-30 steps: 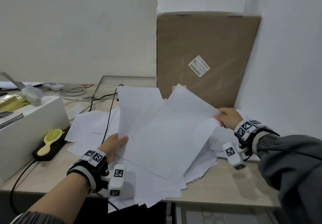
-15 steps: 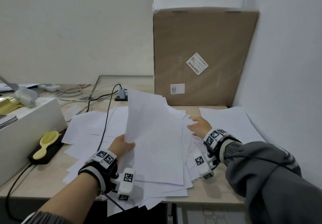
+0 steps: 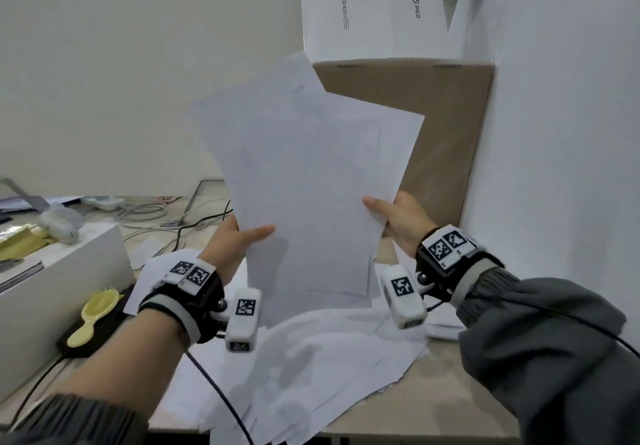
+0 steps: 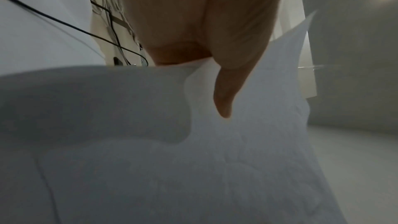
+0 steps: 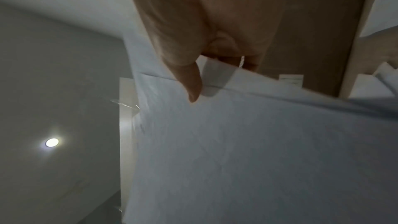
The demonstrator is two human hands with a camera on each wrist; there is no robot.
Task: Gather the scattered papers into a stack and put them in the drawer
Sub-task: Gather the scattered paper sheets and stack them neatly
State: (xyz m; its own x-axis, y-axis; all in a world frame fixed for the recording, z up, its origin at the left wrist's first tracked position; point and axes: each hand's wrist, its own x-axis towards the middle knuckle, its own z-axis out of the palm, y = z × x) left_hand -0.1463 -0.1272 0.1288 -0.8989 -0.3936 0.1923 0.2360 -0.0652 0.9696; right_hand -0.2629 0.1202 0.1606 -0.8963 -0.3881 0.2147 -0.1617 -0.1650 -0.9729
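Head view: a fanned bundle of white paper sheets [image 3: 304, 181] is held upright above the beige tabletop [image 3: 446, 389], pinched at its side edges by left hand [image 3: 230, 244] and right hand [image 3: 401, 219], probably for squaring. More loose white sheets [image 3: 322, 365] lie beneath.

Grey sleeves [image 3: 540, 334], black wrist straps [image 3: 180, 302], white checker-marked camera modules [image 3: 244, 318].

Yellow hairbrush [image 3: 94, 316], cardboard box [image 3: 446, 140]
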